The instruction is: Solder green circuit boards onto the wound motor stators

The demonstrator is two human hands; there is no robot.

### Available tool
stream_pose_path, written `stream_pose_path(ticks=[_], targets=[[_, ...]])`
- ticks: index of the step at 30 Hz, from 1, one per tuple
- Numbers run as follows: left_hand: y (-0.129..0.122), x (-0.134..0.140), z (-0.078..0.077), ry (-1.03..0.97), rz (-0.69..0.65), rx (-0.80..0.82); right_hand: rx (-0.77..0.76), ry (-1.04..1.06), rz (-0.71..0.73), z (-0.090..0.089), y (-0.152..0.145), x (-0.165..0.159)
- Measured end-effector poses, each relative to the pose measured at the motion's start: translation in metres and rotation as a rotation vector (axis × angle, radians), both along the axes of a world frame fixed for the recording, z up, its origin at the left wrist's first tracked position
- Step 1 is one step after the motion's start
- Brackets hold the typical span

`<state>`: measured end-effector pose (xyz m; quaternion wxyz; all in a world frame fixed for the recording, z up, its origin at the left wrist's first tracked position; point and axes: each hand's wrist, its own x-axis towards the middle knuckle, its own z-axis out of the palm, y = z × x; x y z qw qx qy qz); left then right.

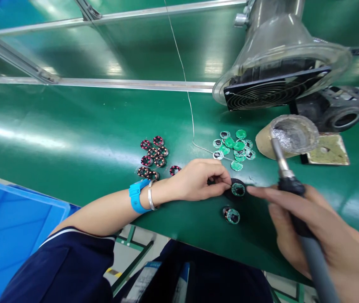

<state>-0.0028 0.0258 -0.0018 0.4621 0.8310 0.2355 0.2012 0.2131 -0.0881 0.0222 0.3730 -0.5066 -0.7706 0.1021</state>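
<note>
Round green-and-black circuit board (238,189) between hands, left hand (198,179) pinching its edge, right hand (327,231) gripping grey-handled metal soldering iron (291,185), forefinger extended.

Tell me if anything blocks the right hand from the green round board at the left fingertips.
Nothing visible does. The right hand extends its index finger close beside the round board; the soldering iron it grips angles away, and the left hand is at the opposite side.
</note>
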Motion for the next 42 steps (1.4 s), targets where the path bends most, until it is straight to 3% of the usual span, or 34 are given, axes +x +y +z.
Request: stream_pose_path(ticks=[2,4,6,11,18,24,42], targets=[[0.0,0.0,0.0,-0.016,0.008,0.007,-0.057,0.022,-0.081,0.01,-0.009,0.008],[0.0,0.0,-0.001,-0.023,0.01,0.004,-0.071,-0.008,-0.056,0.015,-0.015,0.018],[0.0,-0.001,-0.002,-0.013,0.012,-0.001,-0.019,-0.074,0.077,0.015,-0.021,0.024],[0.0,-0.001,-0.004,-0.019,0.001,0.001,-0.085,-0.091,0.005,0.011,-0.029,0.014],[-0.001,-0.001,-0.004,-0.015,0.015,0.01,-0.037,-0.196,0.015,0.02,-0.019,-0.006],[-0.001,0.0,-0.004,-0.016,0.018,0.023,0.04,-0.163,0.04,0.023,-0.009,-0.012],[-0.002,0.0,-0.005,-0.014,0.026,0.049,-0.05,-0.163,0.051,0.018,-0.018,-0.003]])
